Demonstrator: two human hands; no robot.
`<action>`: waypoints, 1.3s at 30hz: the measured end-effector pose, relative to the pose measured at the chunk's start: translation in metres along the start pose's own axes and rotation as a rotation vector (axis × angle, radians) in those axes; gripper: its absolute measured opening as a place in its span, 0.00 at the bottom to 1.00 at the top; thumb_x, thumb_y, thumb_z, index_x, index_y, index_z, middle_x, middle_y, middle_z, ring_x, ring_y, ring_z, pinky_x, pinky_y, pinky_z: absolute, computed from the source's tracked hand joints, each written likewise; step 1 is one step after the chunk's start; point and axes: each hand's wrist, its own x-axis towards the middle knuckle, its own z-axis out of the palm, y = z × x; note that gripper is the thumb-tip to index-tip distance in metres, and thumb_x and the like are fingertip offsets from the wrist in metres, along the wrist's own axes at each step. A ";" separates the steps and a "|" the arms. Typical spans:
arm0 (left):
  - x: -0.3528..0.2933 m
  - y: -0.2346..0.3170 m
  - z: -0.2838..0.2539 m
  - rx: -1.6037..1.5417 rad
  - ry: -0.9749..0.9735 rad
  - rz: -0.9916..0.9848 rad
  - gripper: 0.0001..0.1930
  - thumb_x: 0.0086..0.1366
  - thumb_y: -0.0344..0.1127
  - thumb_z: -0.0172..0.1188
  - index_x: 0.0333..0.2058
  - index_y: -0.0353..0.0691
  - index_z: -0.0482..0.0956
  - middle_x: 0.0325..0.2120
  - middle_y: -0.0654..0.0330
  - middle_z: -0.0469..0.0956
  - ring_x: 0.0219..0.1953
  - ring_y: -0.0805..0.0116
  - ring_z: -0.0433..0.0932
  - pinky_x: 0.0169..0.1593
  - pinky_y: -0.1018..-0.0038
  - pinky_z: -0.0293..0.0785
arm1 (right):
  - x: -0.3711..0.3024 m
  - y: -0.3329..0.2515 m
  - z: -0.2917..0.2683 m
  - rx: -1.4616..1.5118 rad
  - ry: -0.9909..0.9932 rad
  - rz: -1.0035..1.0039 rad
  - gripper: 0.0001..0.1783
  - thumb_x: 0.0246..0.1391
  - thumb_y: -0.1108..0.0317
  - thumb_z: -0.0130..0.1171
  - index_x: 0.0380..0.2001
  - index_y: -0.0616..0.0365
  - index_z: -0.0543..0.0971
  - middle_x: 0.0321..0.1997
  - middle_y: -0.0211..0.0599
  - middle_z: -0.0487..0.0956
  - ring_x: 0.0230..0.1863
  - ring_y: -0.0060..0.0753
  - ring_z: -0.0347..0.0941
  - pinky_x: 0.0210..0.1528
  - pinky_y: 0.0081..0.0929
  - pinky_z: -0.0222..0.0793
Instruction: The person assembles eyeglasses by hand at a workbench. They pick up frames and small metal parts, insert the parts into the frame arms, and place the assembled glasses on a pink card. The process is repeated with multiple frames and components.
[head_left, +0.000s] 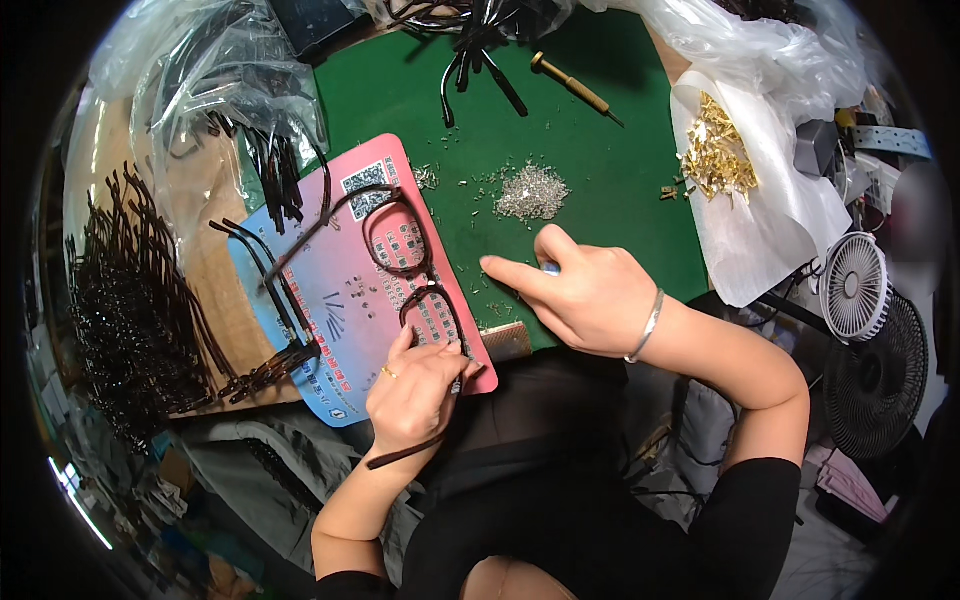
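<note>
My left hand (410,390) is closed on a dark brown eyeglass frame (427,262), its fingers at the lower rim and hinge. One temple of the frame stretches up and left over a pink and blue printed mat; the other passes by my left wrist. My right hand (585,295) is over the green work surface, index finger reaching left and the other fingers curled. A small bluish tip (550,268) shows between those fingers; the rest of it is hidden. Just beyond lies a heap of tiny silvery screws (533,193), with a few strewn toward my right fingertip.
Loose dark temples (290,290) lie on the mat (345,250), beside a large pile of temples (135,310) at the left. A brass-coloured screwdriver (578,88) lies at the back. Golden small parts (718,150) rest on white paper at right, near a white fan (856,285).
</note>
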 end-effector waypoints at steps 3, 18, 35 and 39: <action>0.001 -0.004 -0.001 -0.055 0.016 -0.003 0.10 0.43 0.27 0.70 0.24 0.39 0.77 0.26 0.60 0.79 0.33 0.65 0.79 0.49 0.60 0.72 | -0.006 -0.002 -0.011 0.105 -0.051 -0.049 0.23 0.45 0.69 0.56 0.49 0.44 0.73 0.29 0.36 0.65 0.19 0.32 0.68 0.20 0.26 0.68; -0.004 -0.014 0.008 -0.088 0.094 0.016 0.06 0.44 0.23 0.64 0.23 0.39 0.78 0.28 0.60 0.80 0.33 0.64 0.80 0.46 0.65 0.74 | -0.011 -0.023 0.010 0.216 -0.139 -0.150 0.23 0.43 0.69 0.56 0.47 0.43 0.71 0.29 0.42 0.68 0.16 0.38 0.72 0.18 0.30 0.70; -0.006 -0.019 0.013 -0.119 0.152 0.056 0.07 0.45 0.25 0.67 0.23 0.39 0.78 0.26 0.60 0.80 0.33 0.64 0.80 0.46 0.65 0.74 | 0.006 -0.018 0.009 0.193 -0.268 -0.225 0.20 0.46 0.68 0.54 0.45 0.55 0.68 0.28 0.39 0.66 0.17 0.40 0.71 0.16 0.34 0.69; -0.008 -0.020 0.015 -0.116 0.173 0.068 0.06 0.45 0.25 0.66 0.23 0.39 0.77 0.26 0.59 0.80 0.33 0.63 0.80 0.45 0.65 0.75 | 0.005 -0.020 0.009 0.147 -0.275 -0.231 0.19 0.47 0.67 0.54 0.45 0.55 0.68 0.29 0.39 0.66 0.17 0.40 0.71 0.17 0.34 0.69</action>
